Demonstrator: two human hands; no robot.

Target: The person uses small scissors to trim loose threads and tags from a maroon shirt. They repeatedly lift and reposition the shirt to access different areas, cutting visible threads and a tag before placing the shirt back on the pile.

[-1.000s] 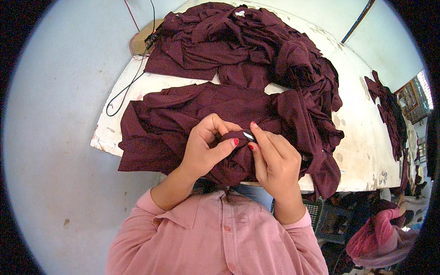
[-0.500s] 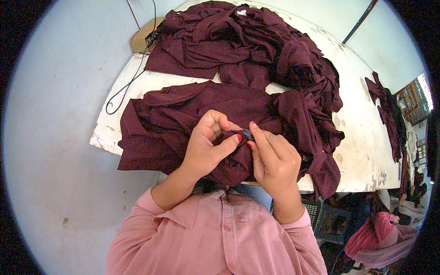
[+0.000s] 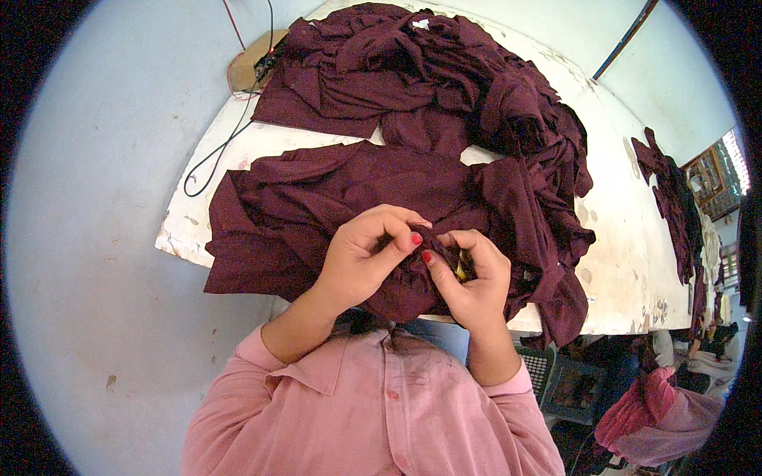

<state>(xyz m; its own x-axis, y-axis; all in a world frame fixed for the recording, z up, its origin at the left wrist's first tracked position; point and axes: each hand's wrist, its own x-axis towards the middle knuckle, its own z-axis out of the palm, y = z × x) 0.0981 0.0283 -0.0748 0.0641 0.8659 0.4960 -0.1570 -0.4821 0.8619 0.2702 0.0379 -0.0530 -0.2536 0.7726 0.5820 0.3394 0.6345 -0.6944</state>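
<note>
A dark maroon garment (image 3: 389,178) lies spread over the near edge of the table, part of it hanging down in front of me. My left hand (image 3: 361,255) is closed, pinching a gathered bit of this cloth between thumb and fingers. Right beside it, my right hand (image 3: 475,278) is closed too, its thumb and bent fingers gripping the same bunched fold. Inside the right palm shows a small yellow object (image 3: 461,268), mostly hidden by the fingers; its kind cannot be made out.
More maroon garments (image 3: 413,67) are heaped across the back and right of the white table (image 3: 619,238). A black cable (image 3: 213,163) loops at the left near a brown block (image 3: 245,70). Behind at right are a grey plastic chair (image 3: 573,385) and another person in pink (image 3: 647,412).
My right hand has turned, its fingers curling in as its thumb presses the fold. A grey pointed tip between the fingertips is gone from sight, and something yellow shows in the palm.
</note>
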